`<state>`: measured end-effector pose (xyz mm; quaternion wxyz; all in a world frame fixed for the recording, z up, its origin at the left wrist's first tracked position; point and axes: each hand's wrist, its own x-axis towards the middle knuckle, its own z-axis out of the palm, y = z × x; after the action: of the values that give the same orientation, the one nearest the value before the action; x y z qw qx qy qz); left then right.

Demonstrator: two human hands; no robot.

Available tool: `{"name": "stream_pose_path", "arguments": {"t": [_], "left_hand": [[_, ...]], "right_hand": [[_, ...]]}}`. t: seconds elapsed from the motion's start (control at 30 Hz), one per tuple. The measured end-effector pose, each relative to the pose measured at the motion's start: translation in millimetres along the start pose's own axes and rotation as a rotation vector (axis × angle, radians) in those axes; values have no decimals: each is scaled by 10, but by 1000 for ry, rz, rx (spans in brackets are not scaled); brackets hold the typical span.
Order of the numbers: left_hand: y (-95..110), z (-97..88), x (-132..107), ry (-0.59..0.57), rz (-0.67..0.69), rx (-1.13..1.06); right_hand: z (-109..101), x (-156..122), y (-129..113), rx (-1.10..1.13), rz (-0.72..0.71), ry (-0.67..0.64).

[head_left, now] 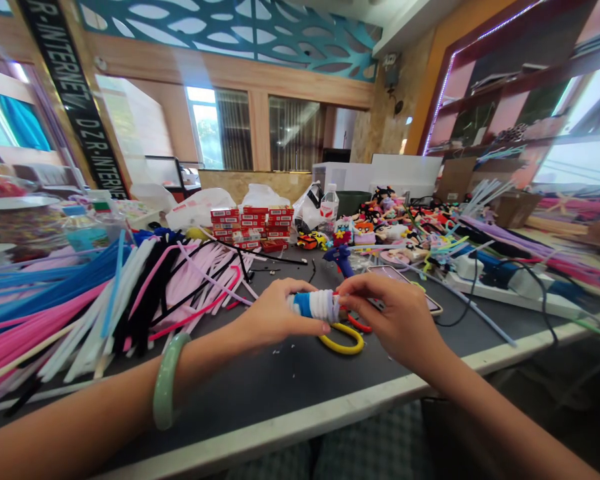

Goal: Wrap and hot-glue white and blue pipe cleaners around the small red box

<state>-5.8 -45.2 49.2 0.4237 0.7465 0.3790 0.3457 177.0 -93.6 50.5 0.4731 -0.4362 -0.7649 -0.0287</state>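
While both forearms converge, each hand pinches the wrapped bundle.

1. Your left hand and right hand hold a small blue and white fuzzy roll between them.
2. Yellow scissors lie just under it.
3. Fuzzy sticks lie left of your hands.

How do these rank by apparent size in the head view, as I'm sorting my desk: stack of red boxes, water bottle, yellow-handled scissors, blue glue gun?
Largest to smallest as they appear:
1. stack of red boxes
2. yellow-handled scissors
3. water bottle and blue glue gun, too alike to rank.
The scissors lie nearer the camera, so their rank is unsure.
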Motion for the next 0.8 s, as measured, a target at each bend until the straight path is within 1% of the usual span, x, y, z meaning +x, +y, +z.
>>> {"name": "stream_pose_path", "arguments": {"t": [0.07,0.1,0.27,0.37,0.43,0.6,0.7,0.8], "left_hand": [[2,9,-3,-51,-40,-113],[4,9,-4,-48,-29,-113],[8,-10,-13,49,172,119],[5,-7,-34,63,213,164],[11,4,-50,62,211,197],[43,33,-69,8,179,234],[44,38,-62,-6,157,212],[30,32,-44,-37,108,153]], "right_hand": [[-6,8,2,7,43,-4],[-6,11,2,14,58,-7],[14,13,0,43,90,-6],[21,14,-3,75,111,-5],[20,16,-5,103,128,-9],[19,12,-5,134,173,1],[26,1,0,133,184,16],[31,-8,4,124,175,23]]}}
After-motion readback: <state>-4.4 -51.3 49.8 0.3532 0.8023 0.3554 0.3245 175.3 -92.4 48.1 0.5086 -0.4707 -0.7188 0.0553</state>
